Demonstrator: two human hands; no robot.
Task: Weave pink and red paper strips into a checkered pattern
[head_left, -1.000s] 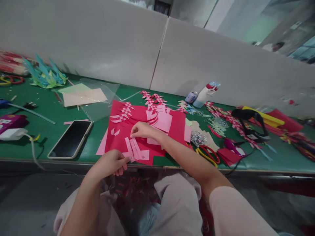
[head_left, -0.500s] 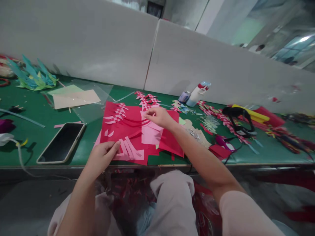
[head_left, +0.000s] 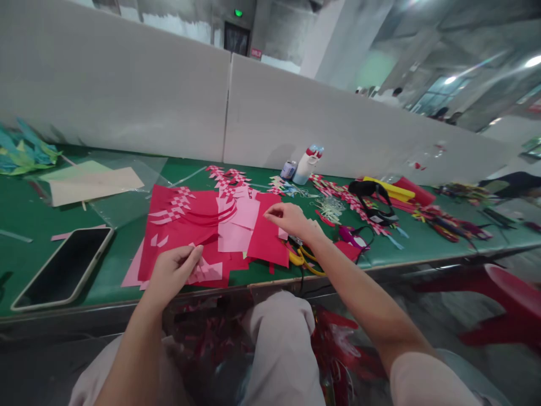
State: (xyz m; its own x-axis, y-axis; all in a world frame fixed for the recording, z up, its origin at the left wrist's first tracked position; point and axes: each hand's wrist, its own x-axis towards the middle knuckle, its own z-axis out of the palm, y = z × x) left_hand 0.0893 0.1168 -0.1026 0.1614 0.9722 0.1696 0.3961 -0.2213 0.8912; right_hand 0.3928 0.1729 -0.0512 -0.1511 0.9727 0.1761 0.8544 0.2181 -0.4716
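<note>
My left hand is closed, thumb against forefinger, over the lower part of a large red paper sheet. What it pinches, if anything, cannot be made out. Pink paper strips lie beside and partly under its fingers. My right hand is also closed in a pinch, above a smaller red sheet; any small thing in it is hidden. Between the hands lies pink paper. Thin curved red strips and woven red-and-pink checkered pieces rest on the large sheet.
Scissors with yellow handles lie under my right forearm. A phone rests at the left front edge. Behind are a white bottle, a can and more checkered strips. A black strap lies farther right.
My right hand has lifted off the pink paper and moved right, over the smaller red sheet. My left hand stays near the pink strips. The view has turned right, and the scissors now show.
</note>
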